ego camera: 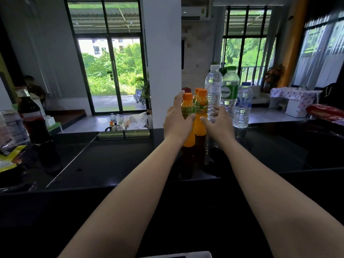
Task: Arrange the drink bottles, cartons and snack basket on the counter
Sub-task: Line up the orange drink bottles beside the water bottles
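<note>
Three orange juice bottles stand close together on the black counter point(111, 161). My left hand point(176, 120) grips the leftmost orange bottle point(187, 103), thumb across its front. The front orange bottle point(201, 110) stands between my hands, and a third point(195, 94) peeks out behind it. My right hand point(218, 123) reaches in beside the front bottle with fingers spread and loosely bent, holding nothing. Behind stand a tall clear water bottle point(213, 90), a green-labelled water bottle point(230, 90) and a smaller blue-capped water bottle point(243, 107).
A dark cola bottle point(30, 116) stands at the counter's left, beside plastic-wrapped packs point(11, 127) and a yellow-green packet point(9, 159). A red snack bag point(327, 112) lies at the far right. A metal tray with bags point(126, 131) sits behind the counter's far edge.
</note>
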`<state>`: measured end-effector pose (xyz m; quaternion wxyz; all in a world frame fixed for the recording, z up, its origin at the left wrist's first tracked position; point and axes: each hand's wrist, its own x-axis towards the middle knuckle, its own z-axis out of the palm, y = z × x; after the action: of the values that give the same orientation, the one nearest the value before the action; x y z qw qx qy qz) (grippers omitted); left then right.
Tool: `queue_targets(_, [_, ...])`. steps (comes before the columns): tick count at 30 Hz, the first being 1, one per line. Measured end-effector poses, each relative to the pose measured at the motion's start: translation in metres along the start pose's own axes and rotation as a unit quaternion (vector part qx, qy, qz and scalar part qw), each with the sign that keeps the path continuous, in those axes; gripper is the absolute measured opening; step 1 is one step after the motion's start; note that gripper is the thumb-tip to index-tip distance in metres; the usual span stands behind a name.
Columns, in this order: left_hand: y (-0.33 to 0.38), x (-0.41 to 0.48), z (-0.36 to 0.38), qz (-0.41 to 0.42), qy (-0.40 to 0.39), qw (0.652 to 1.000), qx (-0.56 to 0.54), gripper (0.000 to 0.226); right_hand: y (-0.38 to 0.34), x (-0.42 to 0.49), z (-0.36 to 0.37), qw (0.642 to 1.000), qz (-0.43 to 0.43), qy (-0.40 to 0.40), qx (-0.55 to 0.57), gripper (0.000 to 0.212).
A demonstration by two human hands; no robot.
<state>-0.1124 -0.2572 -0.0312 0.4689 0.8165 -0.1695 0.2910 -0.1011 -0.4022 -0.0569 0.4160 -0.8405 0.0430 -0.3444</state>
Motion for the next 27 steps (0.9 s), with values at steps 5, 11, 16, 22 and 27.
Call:
queue_targets(5, [0.011,0.007,0.015,-0.023,-0.028,0.999,-0.001,0.069,0.009,-0.008,-0.016,0.992,0.005,-0.111,0.056,0.074])
queue_targets(11, [0.025,0.005,0.03,-0.016,-0.082,0.996,-0.041,0.072,0.015,-0.014,-0.02,0.99,-0.031,-0.136,0.025,0.066])
queue_targets(16, [0.025,0.002,0.028,-0.013,-0.108,0.992,-0.07,0.072,0.017,-0.012,-0.016,0.995,0.006,-0.101,-0.024,0.056])
queue_targets(22, [0.015,-0.002,0.023,-0.025,-0.145,0.987,-0.061,0.053,0.012,-0.012,-0.005,0.996,0.018,-0.069,-0.056,0.05])
queue_targets(27, [0.011,-0.003,0.024,-0.012,-0.149,0.987,-0.056,0.047,0.009,-0.011,0.001,0.996,0.01,-0.061,-0.065,0.045])
